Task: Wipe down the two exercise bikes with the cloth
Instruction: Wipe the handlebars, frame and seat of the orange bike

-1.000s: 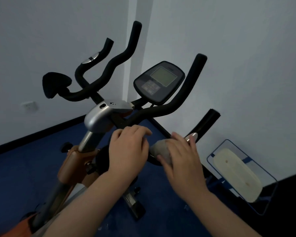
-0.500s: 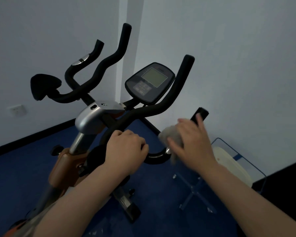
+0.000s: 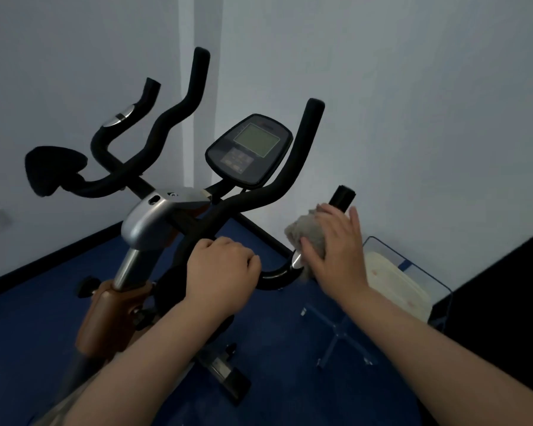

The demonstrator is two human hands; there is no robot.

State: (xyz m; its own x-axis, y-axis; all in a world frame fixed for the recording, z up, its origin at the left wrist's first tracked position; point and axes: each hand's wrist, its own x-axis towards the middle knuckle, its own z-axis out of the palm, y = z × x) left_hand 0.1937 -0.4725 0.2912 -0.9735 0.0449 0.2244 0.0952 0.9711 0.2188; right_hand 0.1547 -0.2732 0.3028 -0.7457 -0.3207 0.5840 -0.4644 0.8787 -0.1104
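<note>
Right hand (image 3: 336, 250) slid cloth (image 3: 305, 232) up handlebar (image 3: 277, 273), blue floor (image 3: 28, 327), white walls (image 3: 413, 87)

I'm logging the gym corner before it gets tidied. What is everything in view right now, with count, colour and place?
exercise bike: one, black handlebars, silver and brown frame, centre-left
console: one, black with greenish screen, between the handlebars
cloth: one, grey, on the right handlebar grip
clear stand: one, blue-edged, holding a cream pad, by the right wall
floor: blue
walls: white
left hand: grips the handlebar
right hand: presses the cloth to the grip
</note>
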